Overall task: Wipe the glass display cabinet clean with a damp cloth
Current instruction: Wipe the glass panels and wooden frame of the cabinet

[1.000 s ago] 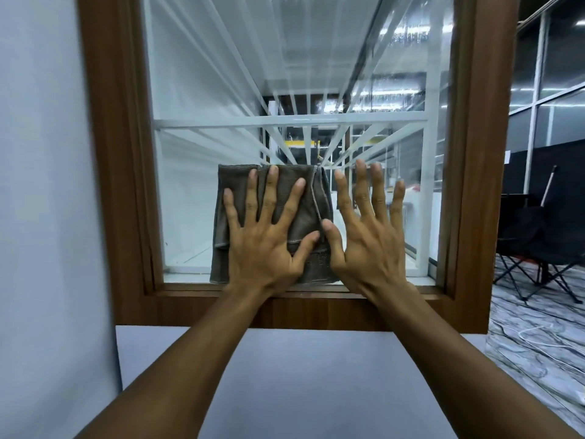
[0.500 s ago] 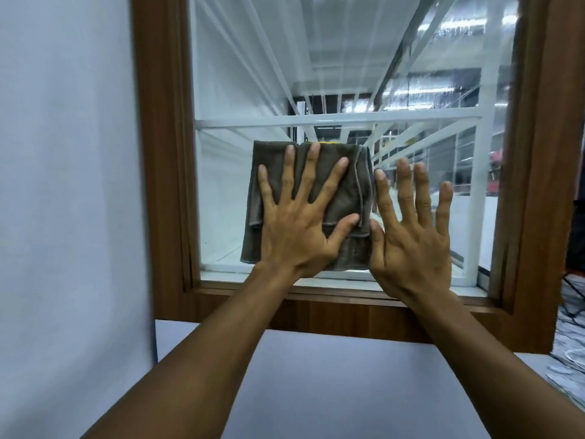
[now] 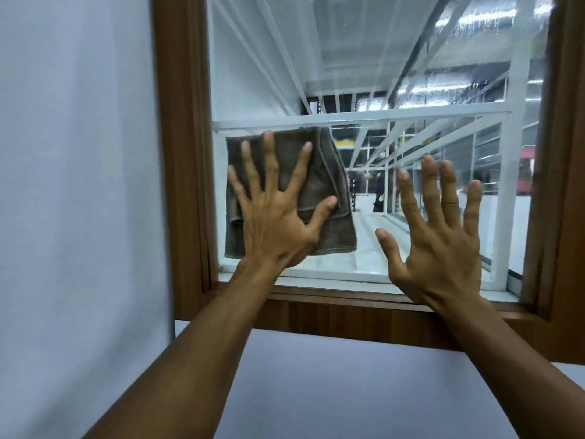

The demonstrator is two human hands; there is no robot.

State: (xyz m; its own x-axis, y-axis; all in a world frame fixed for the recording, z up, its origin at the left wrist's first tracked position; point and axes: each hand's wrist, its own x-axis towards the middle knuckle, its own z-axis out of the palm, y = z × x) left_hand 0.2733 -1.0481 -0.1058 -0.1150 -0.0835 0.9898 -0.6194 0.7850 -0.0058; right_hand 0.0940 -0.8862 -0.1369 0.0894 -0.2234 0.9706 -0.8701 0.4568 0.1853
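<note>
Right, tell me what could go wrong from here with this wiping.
1. The left hand only presses the cloth flat against the glass with spread fingers, no grip, so the cloth may slip or bunch.
2. The bare right hand, open against or near the glass, may leave fingerprints.

A pale blue-grey wall (image 3: 79, 185) fills the left side and runs on below. Far back, white rails (image 3: 443, 147) recede under bright streaks of ceiling light (image 3: 459, 22), with something red (image 3: 527, 169) at the right edge.
</note>
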